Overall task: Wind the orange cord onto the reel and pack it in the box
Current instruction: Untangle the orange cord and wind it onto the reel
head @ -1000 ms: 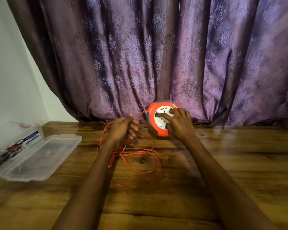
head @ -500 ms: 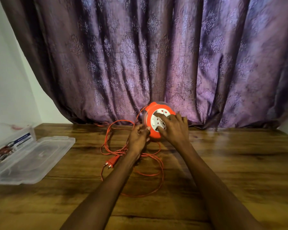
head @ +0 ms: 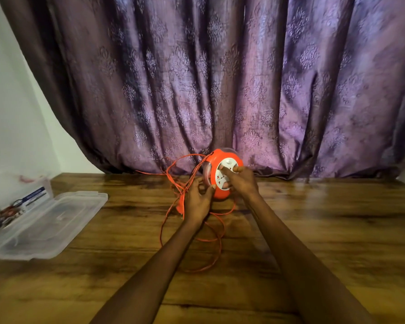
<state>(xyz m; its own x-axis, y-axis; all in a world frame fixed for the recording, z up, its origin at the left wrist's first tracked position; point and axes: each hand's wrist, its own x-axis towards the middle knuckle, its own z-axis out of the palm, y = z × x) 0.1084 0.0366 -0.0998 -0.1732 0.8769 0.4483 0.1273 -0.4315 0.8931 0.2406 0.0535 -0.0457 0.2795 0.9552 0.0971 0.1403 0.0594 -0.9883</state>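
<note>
The reel [head: 221,177] stands on edge on the counter [head: 325,220] by the curtain [head: 220,78] — the right hand [head: 242,182] grips its white face, the left hand [head: 198,199] pinches its rim. The orange cord [head: 212,239] lies loose below; the box [head: 45,220] sits open, far left.

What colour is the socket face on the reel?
White, set in the reel's orange body; the head view shows it.

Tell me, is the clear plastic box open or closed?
Open. The box sits at the table's left edge, its lid folded out flat beside it.
</note>
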